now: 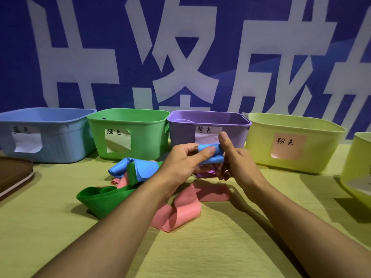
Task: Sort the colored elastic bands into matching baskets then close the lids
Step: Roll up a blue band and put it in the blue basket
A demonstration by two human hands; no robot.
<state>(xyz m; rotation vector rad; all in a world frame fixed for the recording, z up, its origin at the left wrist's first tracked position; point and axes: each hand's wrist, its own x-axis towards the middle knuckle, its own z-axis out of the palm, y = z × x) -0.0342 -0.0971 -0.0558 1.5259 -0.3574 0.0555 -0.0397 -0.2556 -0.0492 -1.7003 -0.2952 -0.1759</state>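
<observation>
Blue band (211,154) is up off the pile, held in front of the purple basket (208,125). Best to bundle it tight, then carry it far left to the blue basket (60,125). Left hand (180,159) and right hand (236,159) both pinch it, fingers curled close around the roll.

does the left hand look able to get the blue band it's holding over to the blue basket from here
Probably yes. The left hand and right hand both grip the rolled blue band. The blue basket stands open at far left with nothing between, though the right hand must let go first.
</observation>
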